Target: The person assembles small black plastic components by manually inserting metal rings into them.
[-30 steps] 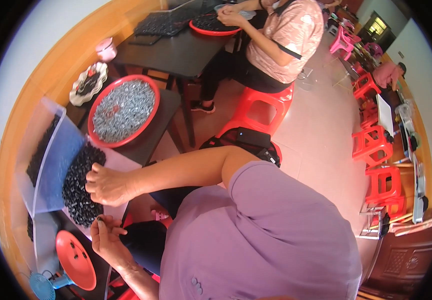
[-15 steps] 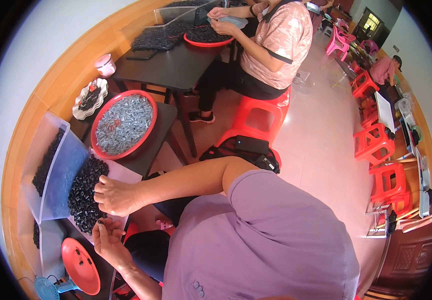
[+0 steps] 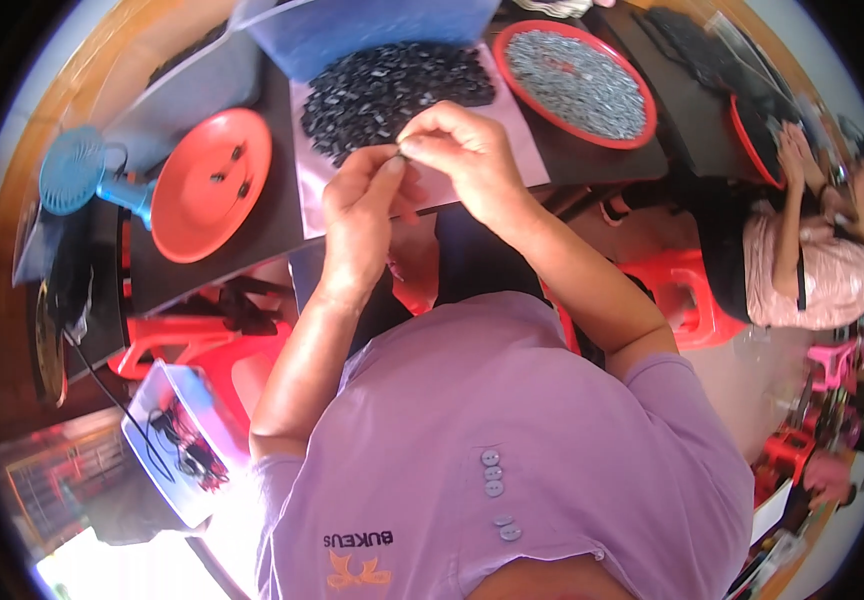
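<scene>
My left hand (image 3: 360, 208) and my right hand (image 3: 474, 165) meet in front of a heap of small black parts (image 3: 392, 88). Thumb and fingers of the left pinch a tiny black part (image 3: 399, 155), mostly hidden by the fingertips. My right thumb and forefinger are pinched together against the same spot; whether they grip anything else is concealed. Under the heap lies a pale pink sheet (image 3: 520, 150). To the left, an orange-red bowl (image 3: 187, 215) holds a few black pieces.
Behind the heap stands a translucent blue bin (image 3: 362, 38). A red-rimmed tray (image 3: 649, 118) of silvery pieces sits right of it. A blue fan (image 3: 74, 170) is beside the bowl. At far right, another person (image 3: 812, 265) works seated; a box of cables (image 3: 164, 470) stands lower left.
The view has swung round. My right hand has come away from the black heap, and its fingertips now meet those of my left hand, which was pinching a small black part before.
</scene>
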Motion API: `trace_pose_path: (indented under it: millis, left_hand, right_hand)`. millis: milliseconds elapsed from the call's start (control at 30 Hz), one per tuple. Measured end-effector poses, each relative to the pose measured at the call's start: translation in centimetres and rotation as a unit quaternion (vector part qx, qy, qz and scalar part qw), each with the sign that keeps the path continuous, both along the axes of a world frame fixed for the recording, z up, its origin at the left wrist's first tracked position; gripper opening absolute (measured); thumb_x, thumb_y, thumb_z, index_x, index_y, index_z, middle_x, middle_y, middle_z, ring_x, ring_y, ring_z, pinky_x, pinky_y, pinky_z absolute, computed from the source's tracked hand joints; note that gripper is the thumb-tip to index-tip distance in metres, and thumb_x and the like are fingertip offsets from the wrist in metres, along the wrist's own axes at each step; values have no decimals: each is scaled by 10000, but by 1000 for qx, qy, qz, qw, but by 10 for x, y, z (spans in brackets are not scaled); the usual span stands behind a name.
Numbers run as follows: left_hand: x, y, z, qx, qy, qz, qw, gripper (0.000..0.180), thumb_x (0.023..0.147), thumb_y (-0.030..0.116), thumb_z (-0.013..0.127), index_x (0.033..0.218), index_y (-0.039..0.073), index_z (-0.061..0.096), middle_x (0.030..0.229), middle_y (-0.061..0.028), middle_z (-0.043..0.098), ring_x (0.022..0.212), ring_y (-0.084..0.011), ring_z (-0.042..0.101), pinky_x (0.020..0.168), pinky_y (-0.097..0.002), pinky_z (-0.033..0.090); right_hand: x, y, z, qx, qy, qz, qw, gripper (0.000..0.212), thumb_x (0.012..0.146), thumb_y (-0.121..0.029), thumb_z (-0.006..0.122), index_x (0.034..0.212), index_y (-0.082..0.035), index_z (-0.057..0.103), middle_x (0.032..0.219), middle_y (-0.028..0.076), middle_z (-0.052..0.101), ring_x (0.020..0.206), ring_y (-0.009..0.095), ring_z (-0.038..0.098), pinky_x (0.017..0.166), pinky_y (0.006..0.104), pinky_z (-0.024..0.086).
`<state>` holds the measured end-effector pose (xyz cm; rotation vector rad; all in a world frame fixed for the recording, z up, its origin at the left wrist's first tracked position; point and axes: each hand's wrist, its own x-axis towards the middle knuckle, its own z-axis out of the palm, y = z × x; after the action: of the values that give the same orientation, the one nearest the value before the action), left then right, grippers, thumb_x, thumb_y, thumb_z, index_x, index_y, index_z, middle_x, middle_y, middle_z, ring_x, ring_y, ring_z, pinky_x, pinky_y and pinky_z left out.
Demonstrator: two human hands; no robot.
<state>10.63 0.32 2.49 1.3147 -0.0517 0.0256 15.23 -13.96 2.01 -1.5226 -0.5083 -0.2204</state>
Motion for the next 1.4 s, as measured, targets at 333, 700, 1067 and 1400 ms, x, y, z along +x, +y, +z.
trace_pose_path:
  millis: [333, 700, 1067, 1400]
  left_hand:
    - [2, 3, -8, -6, 16, -10, 1000, 171, 1009, 110, 538, 1092, -23, 607, 898, -82, 643, 721, -146, 647, 567, -246, 503]
    - [1, 1, -3, 28, 17, 12, 999, 157, 993, 92, 542, 1029, -48, 604, 774, -55, 622, 607, -93, 579, 495, -230, 470]
    - [-1, -1, -1, 57, 4, 19, 998, 158, 987, 96, 549, 1010, -50, 605, 780, -57, 612, 618, -95, 593, 478, -227, 468]
    - [-2, -3, 1, 71, 16, 25, 997, 156, 981, 85, 559, 1035, -55, 602, 781, -57, 611, 624, -95, 603, 482, -229, 474]
  right_hand:
    - [-2, 3, 8, 40, 121, 32, 991, 67, 894, -70, 683, 909, -5, 683, 848, 13, 653, 812, 82, 578, 771, 242, 472]
    - [0, 4, 3, 24, 108, 33, 993, 63, 884, -33, 685, 938, 0, 679, 843, 4, 651, 808, 70, 585, 746, 221, 481]
    - [0, 0, 19, -149, -181, -39, 971, 192, 835, 84, 650, 995, -16, 683, 870, 74, 719, 761, 135, 688, 670, 251, 544]
    - [8, -9, 33, -160, -85, 41, 983, 149, 821, 71, 634, 945, 1, 680, 844, 78, 723, 759, 130, 687, 683, 254, 539]
